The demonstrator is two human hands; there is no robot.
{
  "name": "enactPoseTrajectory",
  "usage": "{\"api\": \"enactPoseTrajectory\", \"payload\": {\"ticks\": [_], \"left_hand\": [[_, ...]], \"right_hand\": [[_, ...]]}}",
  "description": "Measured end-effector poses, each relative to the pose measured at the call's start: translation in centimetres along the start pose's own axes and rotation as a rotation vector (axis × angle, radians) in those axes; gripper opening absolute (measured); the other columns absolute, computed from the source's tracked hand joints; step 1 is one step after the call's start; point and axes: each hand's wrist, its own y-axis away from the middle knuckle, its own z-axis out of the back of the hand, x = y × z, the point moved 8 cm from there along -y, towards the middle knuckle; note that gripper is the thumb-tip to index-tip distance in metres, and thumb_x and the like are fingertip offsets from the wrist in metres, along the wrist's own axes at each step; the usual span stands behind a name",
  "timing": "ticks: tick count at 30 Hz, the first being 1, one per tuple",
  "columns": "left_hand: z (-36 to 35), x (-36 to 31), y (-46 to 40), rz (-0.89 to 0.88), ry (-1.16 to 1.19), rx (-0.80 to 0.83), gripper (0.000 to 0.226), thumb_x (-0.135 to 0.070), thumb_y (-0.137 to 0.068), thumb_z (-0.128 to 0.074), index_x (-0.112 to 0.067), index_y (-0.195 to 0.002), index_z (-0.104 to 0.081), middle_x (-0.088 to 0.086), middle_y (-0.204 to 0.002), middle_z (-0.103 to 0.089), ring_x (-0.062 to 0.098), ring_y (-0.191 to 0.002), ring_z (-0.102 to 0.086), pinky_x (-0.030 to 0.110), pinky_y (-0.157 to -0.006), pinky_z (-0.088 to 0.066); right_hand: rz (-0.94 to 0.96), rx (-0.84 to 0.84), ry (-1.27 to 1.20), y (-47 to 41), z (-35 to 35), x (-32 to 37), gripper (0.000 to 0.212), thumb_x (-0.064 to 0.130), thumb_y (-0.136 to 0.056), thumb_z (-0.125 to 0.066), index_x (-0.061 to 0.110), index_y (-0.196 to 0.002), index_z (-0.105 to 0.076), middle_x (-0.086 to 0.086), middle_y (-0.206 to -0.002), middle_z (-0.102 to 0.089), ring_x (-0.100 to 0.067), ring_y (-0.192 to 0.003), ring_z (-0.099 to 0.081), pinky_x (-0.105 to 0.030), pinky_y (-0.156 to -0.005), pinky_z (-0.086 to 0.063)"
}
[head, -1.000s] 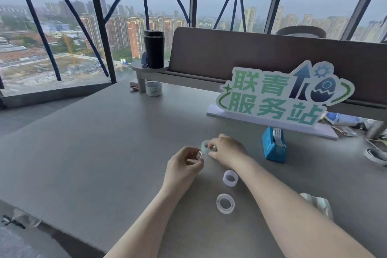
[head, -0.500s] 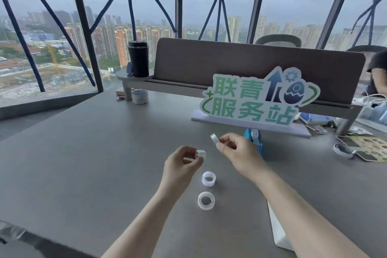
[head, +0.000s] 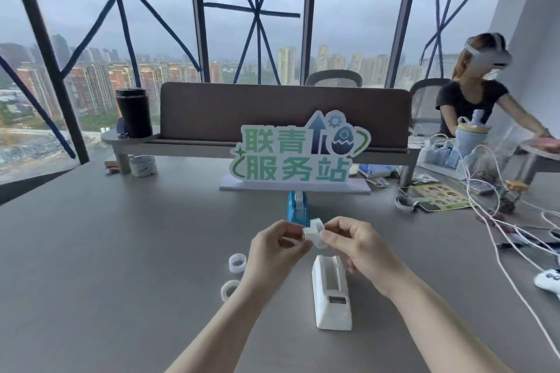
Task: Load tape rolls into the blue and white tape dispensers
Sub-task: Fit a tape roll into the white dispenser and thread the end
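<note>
Pinching one small white plastic piece (head: 315,233) between both hands, left (head: 274,247), right (head: 353,244), over matte grey table (head: 121,251).

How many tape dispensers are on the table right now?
2. The blue dispenser stands beyond the hands, before the sign; the white dispenser lies near, under the right wrist. Others may be hidden.

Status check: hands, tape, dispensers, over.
Both hands pinching one tape roll mid-air. White dispenser empty below; blue dispenser loaded. Two spare rolls left. Nothing blocking.
</note>
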Motion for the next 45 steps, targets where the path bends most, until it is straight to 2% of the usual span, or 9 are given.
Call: {"api": "enactPoseTrajectory", "payload": {"ticks": [4, 11, 15, 18, 21, 26, 31, 35, 45], "left_hand": [[-1.6, -0.4, 0.1, -0.011, 0.016, 0.069, 0.014, -0.015, -0.070, -0.081, -0.018, -0.081, -0.073, -0.004, -0.074, -0.071, 0.003, -0.060, -0.059, 0.014, -0.060, -0.047], [-3.0, -0.3, -0.1, -0.018, -0.008, 0.098, 0.016, -0.010, -0.067, -0.082, -0.017, -0.080, -0.074, 0.001, -0.079, -0.076, 0.005, -0.066, -0.066, 0.018, -0.067, -0.052], [-3.4, -0.7, 0.0, -0.034, -0.027, 0.107, 0.014, -0.013, -0.067, -0.081, -0.017, -0.078, -0.074, 0.000, -0.077, -0.076, 0.005, -0.066, -0.065, 0.018, -0.067, -0.053], [-3.6, -0.7, -0.1, -0.021, -0.044, 0.124, 0.012, -0.016, -0.068, -0.081, -0.018, -0.078, -0.074, -0.001, -0.073, -0.075, 0.006, -0.063, -0.065, 0.022, -0.065, -0.053], [-3.8, -0.7, -0.2, -0.004, -0.054, 0.157, 0.010, -0.017, -0.068, -0.081, -0.020, -0.075, -0.074, -0.005, -0.067, -0.072, 0.005, -0.056, -0.060, 0.025, -0.062, -0.050], [-4.2, -1.1, -0.3, 0.005, -0.099, 0.203, 0.010, -0.018, -0.068, -0.079, -0.017, -0.076, -0.075, -0.002, -0.067, -0.073, 0.008, -0.053, -0.059, 0.035, -0.064, -0.056], [-4.2, -1.8, -0.5, 0.006, -0.131, 0.242, 0.008, -0.017, -0.072, -0.080, -0.022, -0.073, -0.073, 0.000, -0.062, -0.069, 0.004, -0.046, -0.056, 0.018, -0.052, -0.052], [-4.4, -1.9, -0.5, -0.002, -0.146, 0.261, 0.016, -0.018, -0.077, -0.076, -0.032, -0.071, -0.072, 0.006, -0.065, -0.072, 0.010, -0.052, -0.059, 0.020, -0.054, -0.055], [-4.9, -0.8, -0.5, 0.037, -0.106, 0.260, 0.007, -0.008, -0.075, -0.077, -0.014, -0.078, -0.077, 0.004, -0.058, -0.065, 0.009, -0.045, -0.054, 0.018, -0.050, -0.052]], "right_hand": [[0.006, -0.032, 0.008, 0.7, 1.4, -0.3, 0.010, 0.022, -0.087, -0.069, 0.015, -0.081, -0.072, 0.001, -0.059, -0.055, -0.016, -0.052, -0.042, -0.030, -0.048, -0.035], [-0.006, -0.039, -0.003, 1.2, 2.7, -1.1, 0.010, 0.020, -0.083, -0.074, 0.012, -0.089, -0.070, 0.005, -0.073, -0.070, 0.003, -0.052, -0.052, -0.011, -0.051, -0.037], [-0.026, -0.025, -0.014, 1.1, 2.8, -2.1, 0.033, 0.033, -0.081, -0.075, 0.031, -0.113, -0.066, 0.001, -0.103, -0.071, -0.008, -0.078, -0.057, -0.015, -0.064, -0.040], [0.001, 0.020, 0.001, 1.2, 2.6, -2.5, 0.040, 0.040, -0.081, -0.073, 0.036, -0.120, -0.065, 0.004, -0.107, -0.071, -0.022, -0.088, -0.061, -0.024, -0.084, -0.045], [0.030, 0.027, -0.012, 1.5, 2.7, -2.5, 0.039, 0.034, -0.083, -0.072, 0.032, -0.122, -0.064, 0.002, -0.106, -0.072, -0.019, -0.102, -0.065, -0.034, -0.101, -0.046], [0.066, 0.008, 0.014, 1.8, 2.8, -2.2, 0.038, 0.023, -0.084, -0.074, 0.029, -0.120, -0.065, -0.004, -0.106, -0.073, -0.018, -0.102, -0.066, -0.038, -0.101, -0.048], [0.065, -0.022, -0.049, 2.0, 3.1, -2.1, 0.047, 0.033, -0.074, -0.075, 0.022, -0.118, -0.066, -0.004, -0.105, -0.075, -0.018, -0.102, -0.068, -0.037, -0.102, -0.049], [0.055, -0.036, -0.087, 2.0, 3.2, -2.6, 0.045, 0.036, -0.070, -0.076, 0.024, -0.112, -0.068, -0.006, -0.105, -0.075, -0.021, -0.102, -0.068, -0.038, -0.100, -0.050], [0.043, -0.040, -0.003, 1.8, 3.2, -3.4, 0.050, 0.038, -0.071, -0.076, 0.021, -0.117, -0.068, -0.001, -0.104, -0.075, -0.017, -0.100, -0.069, -0.032, -0.097, -0.052]]}}
